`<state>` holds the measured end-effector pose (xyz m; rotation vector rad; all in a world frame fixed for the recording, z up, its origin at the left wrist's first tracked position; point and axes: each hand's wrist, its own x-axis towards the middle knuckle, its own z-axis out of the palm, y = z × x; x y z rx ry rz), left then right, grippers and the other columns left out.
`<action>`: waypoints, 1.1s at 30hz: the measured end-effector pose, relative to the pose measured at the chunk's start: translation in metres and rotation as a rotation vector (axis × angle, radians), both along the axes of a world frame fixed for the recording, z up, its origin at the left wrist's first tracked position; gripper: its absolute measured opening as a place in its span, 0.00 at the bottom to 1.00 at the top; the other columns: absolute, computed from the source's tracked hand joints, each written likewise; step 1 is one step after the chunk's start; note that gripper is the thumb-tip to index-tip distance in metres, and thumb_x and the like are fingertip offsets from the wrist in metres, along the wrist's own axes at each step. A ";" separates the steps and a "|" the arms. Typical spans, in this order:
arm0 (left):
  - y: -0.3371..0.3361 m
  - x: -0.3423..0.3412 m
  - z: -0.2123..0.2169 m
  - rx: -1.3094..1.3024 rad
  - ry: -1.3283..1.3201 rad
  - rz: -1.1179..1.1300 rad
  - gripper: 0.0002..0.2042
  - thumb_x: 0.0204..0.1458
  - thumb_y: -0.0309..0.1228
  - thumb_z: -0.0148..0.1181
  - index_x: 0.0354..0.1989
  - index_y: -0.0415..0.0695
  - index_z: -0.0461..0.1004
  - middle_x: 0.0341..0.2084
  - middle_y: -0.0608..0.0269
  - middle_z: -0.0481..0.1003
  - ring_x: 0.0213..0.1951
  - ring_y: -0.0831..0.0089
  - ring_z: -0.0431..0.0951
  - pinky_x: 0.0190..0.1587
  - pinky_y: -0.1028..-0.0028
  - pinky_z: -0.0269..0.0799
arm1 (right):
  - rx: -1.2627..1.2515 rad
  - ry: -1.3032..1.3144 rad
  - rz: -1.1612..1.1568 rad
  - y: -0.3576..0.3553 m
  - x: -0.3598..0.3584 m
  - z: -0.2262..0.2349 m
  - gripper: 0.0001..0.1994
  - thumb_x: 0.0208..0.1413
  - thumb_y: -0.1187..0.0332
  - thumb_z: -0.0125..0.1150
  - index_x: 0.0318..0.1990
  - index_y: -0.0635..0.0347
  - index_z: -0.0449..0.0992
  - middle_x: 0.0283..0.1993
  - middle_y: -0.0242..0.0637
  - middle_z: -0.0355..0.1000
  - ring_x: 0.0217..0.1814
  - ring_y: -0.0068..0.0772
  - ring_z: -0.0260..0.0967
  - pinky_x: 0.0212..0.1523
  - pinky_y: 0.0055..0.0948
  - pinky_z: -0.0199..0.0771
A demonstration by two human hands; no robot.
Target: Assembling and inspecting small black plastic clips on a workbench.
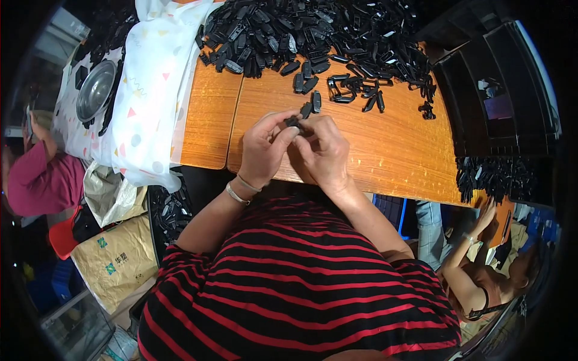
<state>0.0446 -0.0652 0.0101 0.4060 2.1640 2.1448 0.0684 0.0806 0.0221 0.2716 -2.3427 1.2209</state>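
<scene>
While both hands meet at table [391, 150] centre, left hand [262, 150] and right hand [325, 153] pinch one small black plastic part [295, 121]; fitting seems underway, needing aligned pressure; loose pile [313, 30] at 12 o'clock.

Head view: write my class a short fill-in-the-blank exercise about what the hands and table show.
1. The left hand and right hand together pinch a small ____ plastic part.
2. A big pile of parts lies on the ____ wooden table.
3. A metal bowl sits on the white cloth, to the person's ____.

Missing words: black; orange; left
</scene>
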 end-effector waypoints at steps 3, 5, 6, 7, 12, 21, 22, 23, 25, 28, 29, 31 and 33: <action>-0.002 0.007 0.012 0.198 -0.213 -0.043 0.10 0.61 0.26 0.53 0.48 0.37 0.74 0.32 0.71 0.74 0.32 0.88 0.70 0.33 0.87 0.66 | -0.004 -0.123 -0.024 -0.002 0.002 -0.005 0.27 0.45 0.71 0.71 0.53 0.58 0.67 0.35 0.43 0.72 0.33 0.43 0.75 0.29 0.33 0.73; -0.003 0.005 0.009 0.245 -0.161 -0.080 0.09 0.62 0.28 0.52 0.46 0.37 0.74 0.32 0.70 0.74 0.32 0.87 0.71 0.35 0.86 0.66 | 0.012 -0.109 0.081 -0.005 0.002 -0.004 0.26 0.46 0.70 0.70 0.53 0.59 0.67 0.36 0.45 0.73 0.34 0.46 0.75 0.30 0.35 0.73; -0.004 0.005 0.010 0.293 -0.109 -0.114 0.10 0.64 0.30 0.50 0.43 0.37 0.74 0.31 0.70 0.74 0.33 0.86 0.71 0.36 0.85 0.67 | 0.027 -0.096 0.188 -0.010 0.003 -0.003 0.25 0.48 0.69 0.69 0.53 0.60 0.67 0.36 0.48 0.73 0.34 0.49 0.75 0.31 0.36 0.73; -0.007 0.008 0.012 0.271 -0.076 -0.104 0.11 0.65 0.33 0.48 0.39 0.38 0.73 0.30 0.69 0.74 0.32 0.84 0.71 0.36 0.82 0.68 | -0.142 -0.230 0.216 -0.017 0.009 0.001 0.23 0.51 0.68 0.67 0.54 0.60 0.66 0.36 0.50 0.74 0.36 0.54 0.75 0.32 0.38 0.74; -0.023 0.015 0.026 0.232 -0.158 -0.071 0.16 0.67 0.38 0.43 0.34 0.40 0.71 0.27 0.69 0.71 0.29 0.84 0.69 0.32 0.82 0.65 | -0.202 -0.284 0.273 -0.040 0.012 0.000 0.23 0.51 0.70 0.66 0.55 0.59 0.66 0.35 0.48 0.74 0.35 0.50 0.75 0.33 0.37 0.74; -0.188 0.044 0.054 -1.005 -0.111 -0.084 0.10 0.57 0.34 0.58 0.36 0.38 0.78 0.28 0.55 0.78 0.31 0.63 0.78 0.36 0.69 0.72 | 0.171 -0.079 0.220 0.040 -0.037 0.002 0.11 0.47 0.73 0.67 0.41 0.59 0.80 0.34 0.40 0.76 0.35 0.40 0.75 0.36 0.32 0.75; -0.186 0.043 0.059 -1.074 -0.019 0.013 0.09 0.56 0.30 0.58 0.37 0.37 0.78 0.29 0.56 0.78 0.32 0.67 0.78 0.37 0.73 0.72 | 0.338 -0.063 0.077 0.060 -0.044 0.005 0.10 0.47 0.77 0.65 0.39 0.60 0.80 0.33 0.40 0.75 0.36 0.41 0.75 0.37 0.34 0.76; -0.183 0.044 0.062 -1.147 0.070 0.119 0.07 0.56 0.27 0.58 0.39 0.36 0.78 0.30 0.56 0.78 0.33 0.70 0.79 0.38 0.76 0.71 | 0.500 -0.191 0.007 0.072 -0.053 0.016 0.10 0.46 0.79 0.64 0.39 0.59 0.80 0.33 0.40 0.74 0.36 0.41 0.75 0.37 0.34 0.76; -0.143 0.026 0.062 -0.892 0.176 0.172 0.07 0.54 0.24 0.59 0.39 0.36 0.78 0.30 0.56 0.78 0.33 0.70 0.78 0.37 0.75 0.72 | 0.627 -0.146 0.056 0.097 -0.071 0.017 0.15 0.45 0.81 0.61 0.42 0.56 0.80 0.39 0.39 0.73 0.37 0.43 0.75 0.37 0.37 0.77; -0.069 -0.001 0.042 -0.742 0.358 0.091 0.10 0.49 0.29 0.64 0.39 0.40 0.77 0.32 0.55 0.77 0.34 0.57 0.79 0.36 0.67 0.74 | 0.834 -0.139 0.171 0.104 -0.096 0.022 0.14 0.48 0.79 0.58 0.43 0.57 0.80 0.43 0.41 0.71 0.38 0.44 0.75 0.39 0.38 0.76; -0.042 -0.009 0.035 -0.718 0.467 0.070 0.12 0.48 0.31 0.65 0.40 0.41 0.76 0.32 0.55 0.76 0.34 0.57 0.78 0.36 0.65 0.74 | 0.921 -0.153 0.241 0.106 -0.100 0.021 0.12 0.50 0.75 0.56 0.42 0.58 0.79 0.44 0.43 0.70 0.39 0.43 0.75 0.41 0.39 0.76; -0.007 -0.022 0.023 -0.700 0.538 0.047 0.10 0.48 0.31 0.66 0.38 0.41 0.76 0.31 0.55 0.75 0.33 0.57 0.77 0.34 0.66 0.73 | 0.981 -0.142 0.298 0.102 -0.105 0.025 0.12 0.51 0.75 0.55 0.42 0.58 0.79 0.45 0.44 0.69 0.40 0.43 0.75 0.42 0.38 0.76; 0.017 -0.030 0.015 -0.739 0.500 0.011 0.11 0.48 0.31 0.65 0.38 0.42 0.75 0.32 0.56 0.74 0.33 0.55 0.77 0.35 0.63 0.73 | 1.060 -0.150 0.351 0.098 -0.108 0.026 0.11 0.51 0.74 0.55 0.42 0.57 0.79 0.47 0.44 0.69 0.41 0.43 0.75 0.44 0.38 0.76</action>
